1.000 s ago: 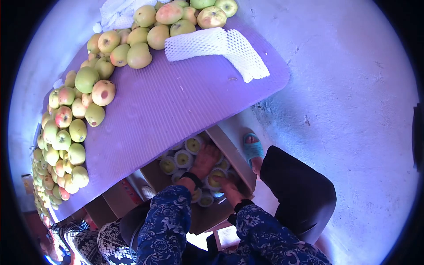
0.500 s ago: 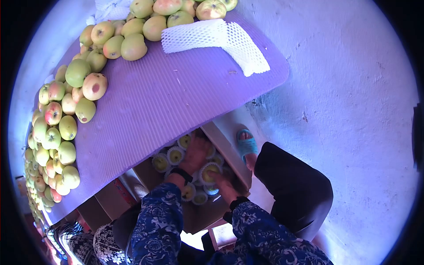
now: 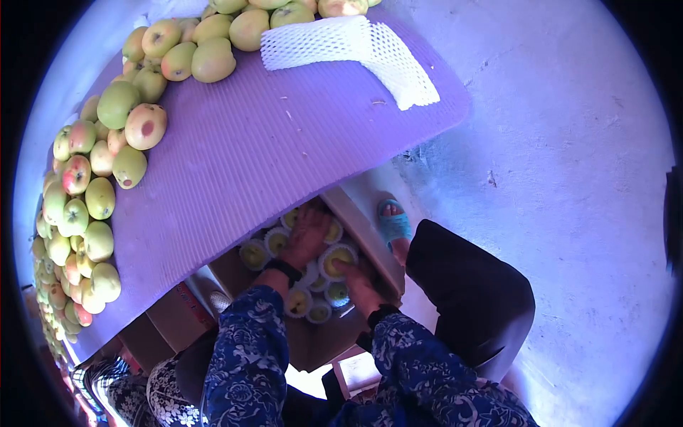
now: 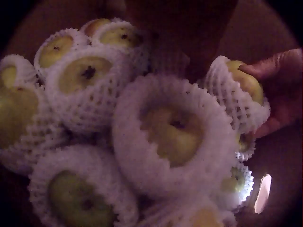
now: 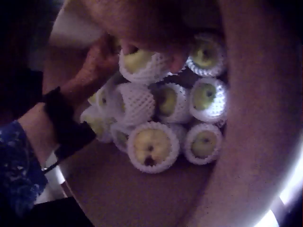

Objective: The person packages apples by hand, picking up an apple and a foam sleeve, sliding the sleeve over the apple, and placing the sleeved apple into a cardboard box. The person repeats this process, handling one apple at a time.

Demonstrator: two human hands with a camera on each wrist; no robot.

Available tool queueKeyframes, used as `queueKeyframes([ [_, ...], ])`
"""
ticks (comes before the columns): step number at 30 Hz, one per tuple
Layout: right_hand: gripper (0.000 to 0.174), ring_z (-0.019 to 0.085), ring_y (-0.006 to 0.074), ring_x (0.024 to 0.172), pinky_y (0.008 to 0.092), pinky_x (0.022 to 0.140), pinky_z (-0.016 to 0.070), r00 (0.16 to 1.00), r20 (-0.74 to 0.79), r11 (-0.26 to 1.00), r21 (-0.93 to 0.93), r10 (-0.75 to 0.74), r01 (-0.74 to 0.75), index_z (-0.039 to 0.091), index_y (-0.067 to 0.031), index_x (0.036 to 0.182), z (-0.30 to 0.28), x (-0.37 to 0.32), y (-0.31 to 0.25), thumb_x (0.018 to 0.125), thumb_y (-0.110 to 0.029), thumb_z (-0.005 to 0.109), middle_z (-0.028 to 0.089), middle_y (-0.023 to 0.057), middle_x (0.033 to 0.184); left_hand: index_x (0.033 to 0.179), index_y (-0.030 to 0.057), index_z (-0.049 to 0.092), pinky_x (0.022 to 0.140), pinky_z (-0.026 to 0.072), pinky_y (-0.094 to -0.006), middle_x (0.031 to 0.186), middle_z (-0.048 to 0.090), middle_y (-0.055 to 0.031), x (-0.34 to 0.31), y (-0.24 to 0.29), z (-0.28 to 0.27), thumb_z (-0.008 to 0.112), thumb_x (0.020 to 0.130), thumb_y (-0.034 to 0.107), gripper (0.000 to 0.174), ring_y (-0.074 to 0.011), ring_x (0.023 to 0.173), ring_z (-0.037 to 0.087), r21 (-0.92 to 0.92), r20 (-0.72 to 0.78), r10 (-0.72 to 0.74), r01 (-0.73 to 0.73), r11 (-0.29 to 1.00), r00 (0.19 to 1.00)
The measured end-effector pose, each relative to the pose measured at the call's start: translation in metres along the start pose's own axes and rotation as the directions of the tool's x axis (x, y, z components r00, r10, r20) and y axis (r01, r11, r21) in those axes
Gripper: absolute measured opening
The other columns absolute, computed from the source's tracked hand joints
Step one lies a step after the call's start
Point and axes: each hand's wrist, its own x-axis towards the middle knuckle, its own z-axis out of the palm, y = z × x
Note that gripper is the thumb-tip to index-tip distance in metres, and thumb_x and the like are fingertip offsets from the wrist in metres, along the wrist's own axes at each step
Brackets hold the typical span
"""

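Note:
Several apples in white foam nets fill an open cardboard box point(image 3: 380, 249) below the table edge. My right hand point(image 3: 361, 286) holds a yellow-green netted apple point(image 3: 337, 262) near the box's right wall. In the left wrist view, its thumb point(image 4: 270, 66) lies over the fruit and a finger is under the net. My left hand point(image 3: 306, 238) reaches over the netted apples farther in, fingers extended forward; its fingertips are in shadow. Close under it in the left wrist view sits a netted apple point(image 4: 177, 135), stem end up.
A purple ribbed table top point(image 3: 284, 142) overhangs the box. Loose apples point(image 3: 99, 199) are heaped along its left and far sides. Empty foam nets point(image 3: 348, 46) lie near its right end. A person's sandalled foot point(image 3: 395, 224) stands beside the box, and another carton point(image 3: 178, 313) is to the left.
The head view has shifted, so table and box sit differently in it. My left hand has moved slightly back from the box's far corner; my right hand keeps hold of the netted apple.

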Motion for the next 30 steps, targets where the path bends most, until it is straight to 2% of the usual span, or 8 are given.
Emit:
queueKeyframes([
  [3, 0.064, 0.053, 0.0232, 0.112, 0.0379, 0.090, 0.0447, 0.996, 0.087, 0.961, 0.271, 0.031, -0.054, 0.047, -0.0001, 0.130, -0.002, 0.005, 0.005, 0.081, -0.034, 0.072, 0.054, 0.0144, 0.124, 0.111, 0.0009, 0.054, 0.114, 0.0207, -0.0511, 0.121, 0.054, -0.0206, 0.003, 0.001, -0.007, 0.077, 0.063, 0.019, 0.056, -0.0366, 0.126, 0.042, -0.073, 0.029, -0.024, 0.026, 0.997, 0.999],
  [5, 0.066, 0.055, 0.0235, 0.107, 0.0381, 0.086, 0.0465, 0.962, 0.271, 0.688, 0.697, 0.012, -0.205, 0.046, 0.0009, 0.130, -0.015, 0.038, 0.057, 0.080, -0.033, 0.073, 0.055, 0.0149, 0.122, 0.120, 0.0012, 0.051, 0.114, 0.0196, -0.0530, 0.124, 0.052, -0.0208, -0.001, -0.007, 0.001, 0.078, 0.062, 0.022, 0.068, -0.0380, 0.126, 0.041, -0.078, 0.058, -0.041, 0.046, 0.996, 0.997],
  [7, 0.067, 0.057, 0.0240, 0.103, 0.0377, 0.083, 0.0473, 0.965, 0.262, 0.630, 0.749, 0.005, -0.206, 0.045, 0.0015, 0.130, -0.017, 0.032, 0.050, 0.079, -0.033, 0.074, 0.056, 0.0154, 0.120, 0.124, 0.0013, 0.049, 0.114, 0.0193, -0.0541, 0.124, 0.052, -0.0207, 0.000, -0.006, 0.003, 0.080, 0.061, 0.022, 0.073, -0.0385, 0.126, 0.042, -0.078, 0.120, -0.069, 0.079, 0.994, 0.990],
  [10, 0.069, 0.058, 0.0254, 0.099, 0.0367, 0.084, 0.0473, 0.994, 0.049, 0.950, 0.294, 0.098, -0.108, 0.045, 0.0017, 0.130, -0.005, -0.004, -0.005, 0.078, -0.032, 0.075, 0.057, 0.0158, 0.118, 0.122, 0.0008, 0.050, 0.113, 0.0201, -0.0542, 0.121, 0.054, -0.0203, -0.002, -0.007, -0.003, 0.080, 0.059, 0.019, 0.071, -0.0381, 0.124, 0.043, -0.069, 0.159, -0.090, 0.102, 0.992, 0.983],
  [15, 0.070, 0.058, 0.0284, 0.103, 0.0358, 0.090, 0.0449, 0.963, -0.252, 0.984, -0.168, -0.092, 0.050, 0.044, 0.0030, 0.131, 0.007, 0.016, 0.013, 0.078, -0.030, 0.076, 0.057, 0.0167, 0.119, 0.116, 0.0012, 0.052, 0.109, 0.0303, -0.0459, 0.122, 0.054, -0.0205, -0.009, -0.007, -0.007, 0.074, 0.063, 0.009, 0.058, -0.0368, 0.125, 0.043, -0.128, -0.027, -0.045, 0.041, 0.991, 0.999],
  [18, 0.082, 0.045, 0.0291, 0.127, 0.0347, 0.107, 0.0334, 0.967, -0.254, 0.998, 0.047, -0.016, 0.029, 0.038, 0.0026, 0.139, 0.015, 0.026, 0.019, 0.075, -0.030, 0.078, 0.045, 0.0197, 0.140, 0.114, 0.0000, 0.052, 0.108, 0.0310, -0.0467, 0.121, 0.053, -0.0211, -0.010, -0.010, -0.002, 0.074, 0.063, 0.008, 0.056, -0.0374, 0.125, 0.043, -0.191, 0.024, -0.070, 0.073, 0.979, 0.997],
  [25, 0.090, 0.044, 0.0299, 0.128, 0.0352, 0.108, 0.0316, 0.967, -0.188, 0.982, 0.049, -0.173, 0.185, 0.034, 0.0048, 0.140, 0.004, 0.059, 0.056, 0.070, -0.026, 0.082, 0.043, 0.0213, 0.141, 0.122, 0.0008, 0.051, 0.114, 0.0199, -0.0536, 0.125, 0.052, -0.0214, -0.006, -0.009, 0.004, 0.080, 0.059, 0.018, 0.072, -0.0387, 0.126, 0.041, -0.029, 0.106, -0.080, 0.083, 0.996, 0.991],
  [30, 0.098, 0.043, 0.0294, 0.129, 0.0345, 0.109, 0.0322, 0.952, -0.101, 0.881, -0.419, -0.287, 0.221, 0.034, 0.0061, 0.140, -0.014, 0.125, 0.136, 0.066, -0.033, 0.085, 0.045, 0.0217, 0.140, 0.125, 0.0031, 0.048, 0.110, 0.0282, -0.0496, 0.133, 0.047, -0.0200, -0.005, -0.011, -0.001, 0.075, 0.063, 0.010, 0.067, -0.0376, 0.133, 0.034, -0.075, 0.083, -0.071, 0.077, 0.994, 0.994],
])
